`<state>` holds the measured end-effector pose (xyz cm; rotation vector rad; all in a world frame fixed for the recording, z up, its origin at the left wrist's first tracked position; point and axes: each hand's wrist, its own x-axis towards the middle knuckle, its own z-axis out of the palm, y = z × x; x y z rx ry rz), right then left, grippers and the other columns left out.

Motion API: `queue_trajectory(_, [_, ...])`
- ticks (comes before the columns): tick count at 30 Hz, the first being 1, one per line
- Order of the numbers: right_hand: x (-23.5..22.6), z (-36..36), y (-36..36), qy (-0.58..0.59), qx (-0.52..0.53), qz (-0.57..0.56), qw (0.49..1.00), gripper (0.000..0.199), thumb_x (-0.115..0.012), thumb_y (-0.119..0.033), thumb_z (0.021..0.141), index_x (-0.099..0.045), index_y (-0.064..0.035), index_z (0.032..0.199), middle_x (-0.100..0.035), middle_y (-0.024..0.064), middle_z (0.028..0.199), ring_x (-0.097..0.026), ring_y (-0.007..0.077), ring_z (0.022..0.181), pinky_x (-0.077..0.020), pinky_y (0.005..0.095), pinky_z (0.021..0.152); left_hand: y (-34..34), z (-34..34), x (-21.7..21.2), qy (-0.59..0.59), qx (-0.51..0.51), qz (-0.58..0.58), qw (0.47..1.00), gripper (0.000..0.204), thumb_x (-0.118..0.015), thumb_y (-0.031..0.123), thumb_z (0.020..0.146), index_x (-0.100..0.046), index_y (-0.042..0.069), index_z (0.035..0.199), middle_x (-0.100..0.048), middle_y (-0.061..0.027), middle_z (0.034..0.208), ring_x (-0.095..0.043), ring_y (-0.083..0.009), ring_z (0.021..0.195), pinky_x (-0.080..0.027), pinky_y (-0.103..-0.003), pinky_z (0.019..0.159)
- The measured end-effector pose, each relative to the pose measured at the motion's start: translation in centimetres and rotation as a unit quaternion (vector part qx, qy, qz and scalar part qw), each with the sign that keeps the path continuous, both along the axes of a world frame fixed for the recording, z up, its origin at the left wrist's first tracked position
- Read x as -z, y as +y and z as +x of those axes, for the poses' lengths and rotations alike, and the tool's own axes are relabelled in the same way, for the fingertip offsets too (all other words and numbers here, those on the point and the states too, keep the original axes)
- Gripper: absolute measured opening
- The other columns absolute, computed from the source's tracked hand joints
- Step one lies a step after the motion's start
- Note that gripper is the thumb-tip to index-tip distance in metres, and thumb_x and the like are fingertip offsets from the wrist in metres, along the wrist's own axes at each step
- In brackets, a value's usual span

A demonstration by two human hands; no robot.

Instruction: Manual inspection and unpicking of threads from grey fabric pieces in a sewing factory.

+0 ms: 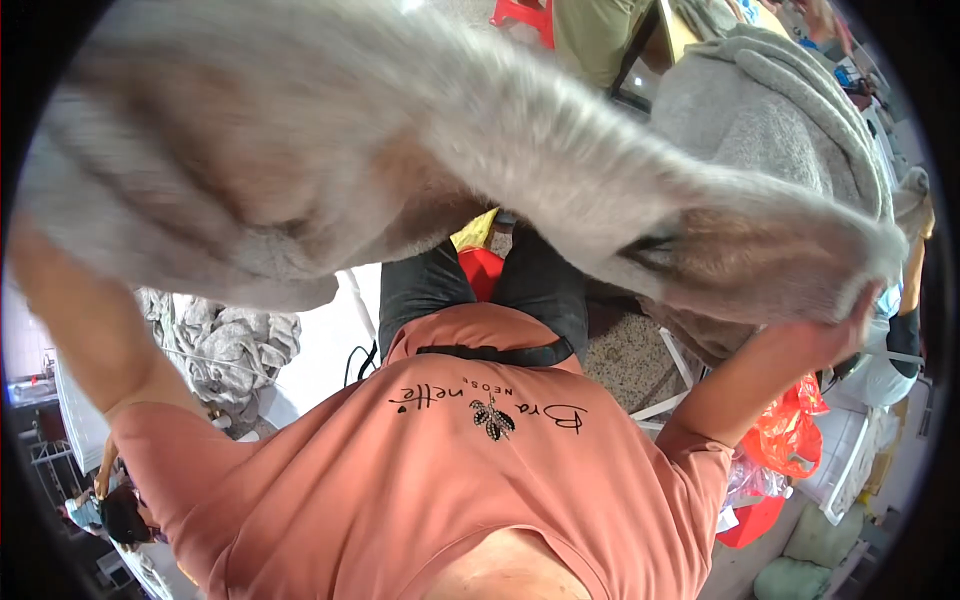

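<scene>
A large piece of grey fluffy cloth (560, 150) is stretched in the air across the whole upper part of the view, blurred by motion. Its folds have brownish shading, and a dark gap shows near its right part. My right hand (855, 315) grips the cloth's right end, fingers closed at its edge and partly hidden. On the left, my bare forearm (90, 320) rises to the cloth's left end, where the cloth covers my left hand and its fingers cannot be seen.
More grey cloth (770, 110) lies draped at the far right. A crumpled grey heap (235, 345) rests on a white surface at left. Red plastic bags (790, 430) are near my right elbow. Another person (120, 510) is at lower left; a red stool (525, 15) stands far ahead.
</scene>
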<state>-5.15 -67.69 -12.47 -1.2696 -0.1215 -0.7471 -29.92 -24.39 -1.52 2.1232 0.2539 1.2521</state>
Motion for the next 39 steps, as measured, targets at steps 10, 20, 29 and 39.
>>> queue_trajectory(10, [17.1,-4.6,9.9,0.384,-0.563,0.052,0.73,0.029,-0.049,0.003,0.072,-0.052,0.0016,0.101,-0.057,0.0052,0.09,-0.053,0.0103,0.08,-0.0426,0.0231,0.072,-16.4,14.1,27.0,0.2,0.32,-0.617,0.69,0.024,-0.057,-0.009,0.067,-0.057,-0.004,0.09,-0.06,-0.0095,0.081,-0.058,-0.0128,0.068,-0.048,-0.024,0.063])
queue_trajectory(20, [18.8,-3.7,14.1,0.034,-0.464,-0.449,0.763,0.022,-0.063,0.002,0.063,-0.056,-0.0012,0.083,-0.055,0.0127,0.077,-0.056,0.0276,0.067,-0.045,0.0317,0.061,-14.7,13.8,31.6,0.194,0.263,-0.711,0.623,0.021,-0.054,-0.008,0.07,-0.057,-0.004,0.091,-0.06,-0.0072,0.083,-0.056,-0.0107,0.073,-0.045,-0.022,0.068])
queue_trajectory(29, [20.2,-1.9,15.1,0.156,-0.548,-0.295,0.767,0.011,-0.064,-0.003,0.067,-0.057,0.0015,0.075,-0.053,0.0082,0.068,-0.048,0.0161,0.058,-0.0385,0.027,0.053,-14.3,13.7,31.1,0.276,0.302,-0.587,0.699,0.01,-0.053,-0.006,0.073,-0.057,-0.003,0.081,-0.058,-0.0008,0.075,-0.05,-0.0052,0.067,-0.041,-0.019,0.059])
queue_trajectory(39, [19.0,-2.1,15.0,0.249,-0.531,-0.361,0.725,0.008,-0.06,-0.005,0.067,-0.056,0.0006,0.072,-0.053,0.0096,0.063,-0.049,0.0145,0.057,-0.0389,0.0269,0.052,-14.8,13.3,31.2,0.333,0.293,-0.444,0.779,0.011,-0.056,0.002,0.064,-0.056,-0.001,0.075,-0.056,-0.0081,0.064,-0.05,-0.0104,0.06,-0.041,-0.027,0.054])
